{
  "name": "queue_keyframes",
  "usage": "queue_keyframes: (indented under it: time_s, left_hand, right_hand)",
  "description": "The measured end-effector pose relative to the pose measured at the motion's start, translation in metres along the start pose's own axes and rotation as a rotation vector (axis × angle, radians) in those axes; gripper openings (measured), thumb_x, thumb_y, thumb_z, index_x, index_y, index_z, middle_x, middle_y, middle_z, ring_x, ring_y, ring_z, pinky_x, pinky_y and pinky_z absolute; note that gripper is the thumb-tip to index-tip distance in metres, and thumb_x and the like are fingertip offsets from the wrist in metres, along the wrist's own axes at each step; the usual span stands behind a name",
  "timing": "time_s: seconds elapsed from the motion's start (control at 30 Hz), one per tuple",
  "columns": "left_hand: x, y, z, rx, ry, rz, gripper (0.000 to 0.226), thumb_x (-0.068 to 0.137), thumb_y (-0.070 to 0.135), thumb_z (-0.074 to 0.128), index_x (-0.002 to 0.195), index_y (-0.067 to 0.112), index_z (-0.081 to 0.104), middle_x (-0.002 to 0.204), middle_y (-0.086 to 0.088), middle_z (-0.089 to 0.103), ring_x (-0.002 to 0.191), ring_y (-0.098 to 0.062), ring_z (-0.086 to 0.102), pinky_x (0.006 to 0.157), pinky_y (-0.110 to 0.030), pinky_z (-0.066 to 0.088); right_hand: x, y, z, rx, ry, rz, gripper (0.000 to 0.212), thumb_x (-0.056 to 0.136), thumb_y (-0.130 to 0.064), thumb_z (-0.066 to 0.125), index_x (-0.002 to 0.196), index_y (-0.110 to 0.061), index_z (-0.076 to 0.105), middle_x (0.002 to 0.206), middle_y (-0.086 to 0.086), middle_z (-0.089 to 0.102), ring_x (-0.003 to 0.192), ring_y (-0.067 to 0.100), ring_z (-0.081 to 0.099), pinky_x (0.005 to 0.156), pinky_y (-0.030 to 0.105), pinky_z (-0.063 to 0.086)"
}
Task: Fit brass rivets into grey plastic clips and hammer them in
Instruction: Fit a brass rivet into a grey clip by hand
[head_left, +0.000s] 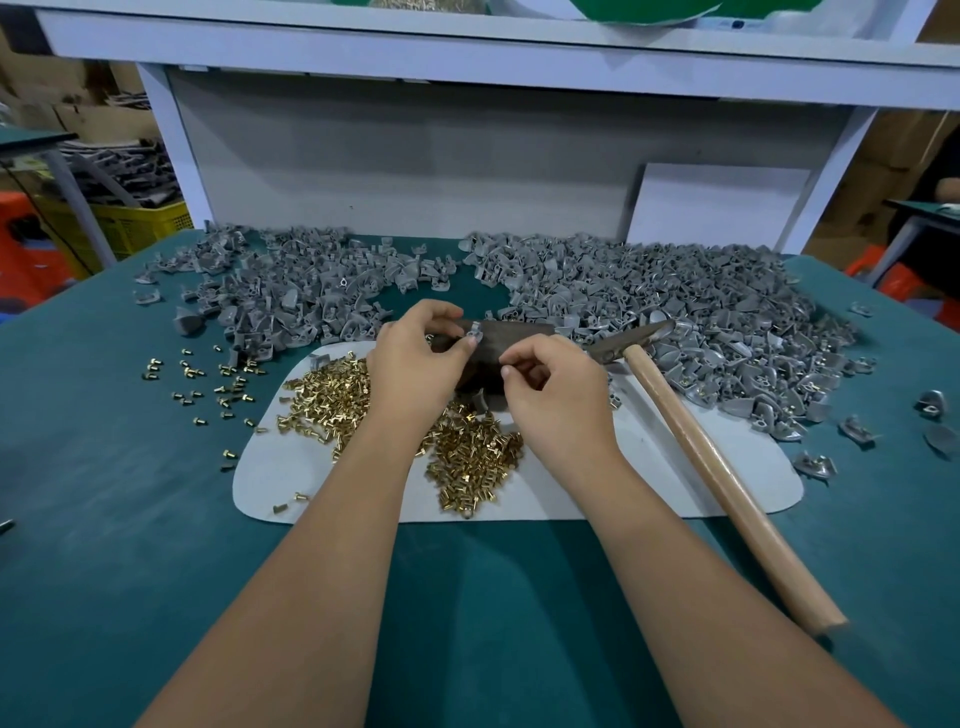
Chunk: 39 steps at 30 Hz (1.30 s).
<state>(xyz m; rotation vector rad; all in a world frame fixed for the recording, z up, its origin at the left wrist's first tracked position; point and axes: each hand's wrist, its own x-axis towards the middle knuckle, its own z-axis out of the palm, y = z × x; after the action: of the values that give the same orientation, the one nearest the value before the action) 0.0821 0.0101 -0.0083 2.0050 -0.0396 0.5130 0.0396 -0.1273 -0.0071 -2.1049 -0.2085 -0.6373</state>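
Observation:
My left hand (415, 358) pinches a small grey plastic clip (474, 332) over a dark block (511, 338) at the table's middle. Just right of it, my right hand (550, 384) has its fingertips closed together; whatever it pinches is too small to make out. A heap of brass rivets (467, 457) lies on a white mat (675, 483) under my wrists. Grey clips lie in two big piles, one at the back left (291, 296) and one at the back right (675, 312). A hammer (727, 467) with a wooden handle rests at the right, head near the block.
Stray rivets (208, 384) are scattered on the green tabletop (104, 519) at the left. Loose clips (852, 431) lie at the far right. A white shelf frame (467, 52) rises behind the piles. A yellow crate (140, 223) stands beyond the left edge.

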Motion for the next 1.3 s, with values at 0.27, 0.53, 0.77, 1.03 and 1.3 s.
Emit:
queue_keyframes:
  time_s: [0.27, 0.53, 0.77, 1.03, 1.3]
  left_hand:
    - [-0.0004, -0.002, -0.0003, -0.1, -0.045, 0.024, 0.023, 0.086, 0.019, 0.072, 0.105, 0.031, 0.067, 0.091, 0.017, 0.07, 0.098, 0.003, 0.06, 0.093, -0.037, 0.053]
    - [-0.0018, 0.0014, -0.0007, -0.117, -0.044, 0.001, 0.023, 0.082, 0.025, 0.077, 0.1, 0.035, 0.066, 0.086, 0.012, 0.07, 0.096, -0.008, 0.063, 0.09, -0.039, 0.053]
    - [0.0011, 0.0017, -0.0022, -0.109, -0.036, -0.012, 0.035, 0.097, 0.012, 0.051, 0.129, 0.027, 0.05, 0.117, 0.017, 0.061, 0.121, -0.015, 0.052, 0.103, -0.045, 0.044]
    - [0.0024, -0.0026, 0.0059, -0.106, -0.164, 0.026, 0.045, 0.093, 0.009, 0.057, 0.133, 0.029, 0.052, 0.114, 0.013, 0.067, 0.124, -0.019, 0.052, 0.107, -0.046, 0.041]
    - [0.0023, -0.0005, 0.0033, -0.024, -0.051, 0.018, 0.027, 0.089, 0.022, 0.064, 0.116, 0.026, 0.068, 0.092, 0.026, 0.054, 0.121, -0.021, 0.048, 0.104, -0.045, 0.043]
  right_hand:
    - [0.0008, 0.0003, -0.0009, -0.002, 0.031, 0.007, 0.019, 0.083, -0.006, 0.064, 0.082, -0.024, 0.066, 0.08, -0.016, 0.054, 0.071, -0.003, 0.051, 0.067, 0.013, 0.042]
    - [0.0024, 0.0025, -0.0006, -0.023, 0.047, -0.004, 0.026, 0.08, -0.002, 0.062, 0.084, -0.028, 0.065, 0.08, -0.018, 0.053, 0.071, 0.0, 0.05, 0.069, 0.028, 0.049]
    - [0.0022, 0.0036, -0.001, -0.016, 0.043, -0.007, 0.034, 0.079, 0.002, 0.061, 0.082, -0.032, 0.063, 0.076, -0.022, 0.051, 0.07, -0.006, 0.048, 0.065, 0.017, 0.042]
    - [0.0026, 0.0041, -0.001, -0.022, 0.018, 0.004, 0.027, 0.081, -0.004, 0.063, 0.078, -0.031, 0.063, 0.077, -0.019, 0.053, 0.07, -0.001, 0.049, 0.065, 0.024, 0.045]
    - [0.0022, 0.0073, 0.0006, 0.005, 0.033, 0.009, 0.029, 0.08, -0.003, 0.061, 0.081, -0.031, 0.065, 0.075, -0.019, 0.055, 0.071, -0.001, 0.05, 0.064, 0.02, 0.042]
